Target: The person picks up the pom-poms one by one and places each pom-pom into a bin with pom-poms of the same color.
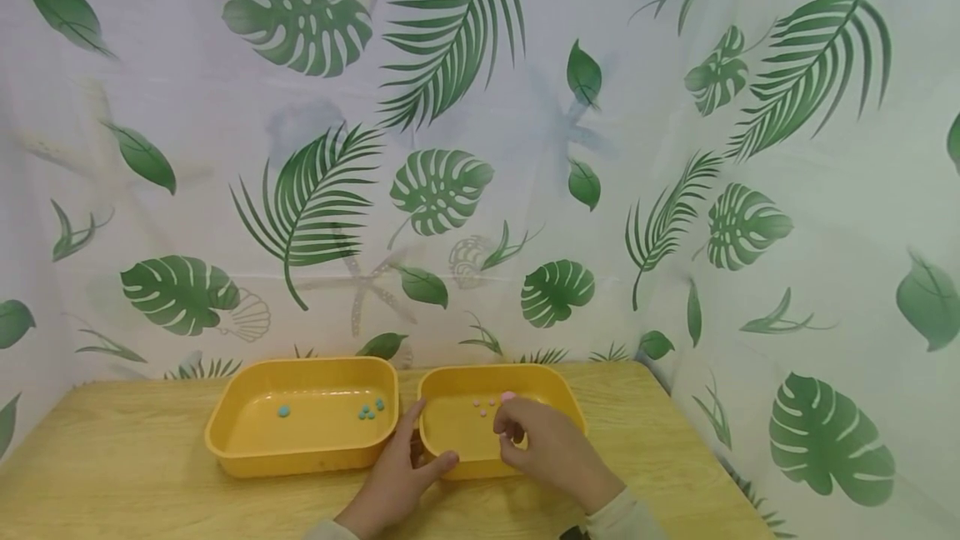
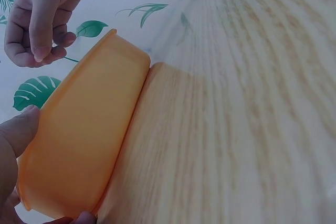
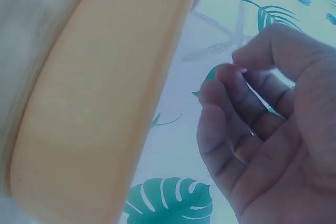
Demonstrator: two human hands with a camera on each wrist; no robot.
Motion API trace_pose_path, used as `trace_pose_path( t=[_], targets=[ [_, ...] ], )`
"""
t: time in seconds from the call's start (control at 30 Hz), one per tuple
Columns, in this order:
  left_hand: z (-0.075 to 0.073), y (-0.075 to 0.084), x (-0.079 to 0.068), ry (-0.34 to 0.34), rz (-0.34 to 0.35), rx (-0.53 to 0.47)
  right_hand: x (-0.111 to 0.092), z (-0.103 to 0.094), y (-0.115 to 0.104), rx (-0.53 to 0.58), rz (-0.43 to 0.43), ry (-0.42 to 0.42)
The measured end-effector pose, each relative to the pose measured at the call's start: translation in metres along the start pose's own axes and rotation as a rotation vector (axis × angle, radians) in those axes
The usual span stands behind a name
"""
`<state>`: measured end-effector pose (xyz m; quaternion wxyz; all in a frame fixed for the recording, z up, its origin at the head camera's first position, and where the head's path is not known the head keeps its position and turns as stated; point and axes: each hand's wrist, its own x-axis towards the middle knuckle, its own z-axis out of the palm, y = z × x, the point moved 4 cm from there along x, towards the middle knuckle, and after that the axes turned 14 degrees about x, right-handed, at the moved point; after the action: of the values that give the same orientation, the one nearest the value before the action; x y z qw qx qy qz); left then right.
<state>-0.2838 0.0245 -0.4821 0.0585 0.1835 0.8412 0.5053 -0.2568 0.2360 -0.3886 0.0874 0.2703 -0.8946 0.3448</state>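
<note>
My left hand (image 1: 393, 473) holds the near left corner of the right yellow tray (image 1: 480, 470), thumb on the front rim and fingers along the left side. Over that tray's right half, my right hand (image 1: 551, 444) pinches a tiny pink bead between thumb and index finger. Only a speck of the bead (image 3: 243, 70) shows at the fingertips in the right wrist view. Small pink beads (image 1: 483, 412) lie on the tray floor, and a larger pink piece (image 1: 508, 396) sits behind the right hand, partly covered by it.
A second yellow tray (image 1: 300, 462) stands to the left, close beside the first. Inside it are a larger blue piece (image 1: 283, 412) and several small blue beads (image 1: 367, 412). Both trays rest on a wood-grain table (image 1: 112, 473), with a leaf-print curtain (image 1: 480, 323) right behind.
</note>
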Motion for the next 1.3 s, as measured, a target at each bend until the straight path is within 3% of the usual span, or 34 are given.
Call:
trace_pose_path(
  t=[0.43, 0.77, 1.07, 1.3],
  targets=[
    [0.001, -0.001, 0.000, 0.009, -0.005, 0.003, 0.000, -0.006, 0.018, 0.006, 0.074, 0.094],
    [0.000, -0.002, 0.001, 0.009, 0.008, -0.007, 0.000, -0.004, 0.030, -0.020, 0.099, 0.103],
    [0.002, -0.007, 0.001, 0.017, -0.022, 0.063, 0.000, 0.001, 0.033, -0.054, 0.097, 0.096],
    [0.000, -0.005, 0.001, 0.008, -0.011, 0.019, 0.015, -0.010, 0.032, -0.092, 0.102, 0.095]
  ],
)
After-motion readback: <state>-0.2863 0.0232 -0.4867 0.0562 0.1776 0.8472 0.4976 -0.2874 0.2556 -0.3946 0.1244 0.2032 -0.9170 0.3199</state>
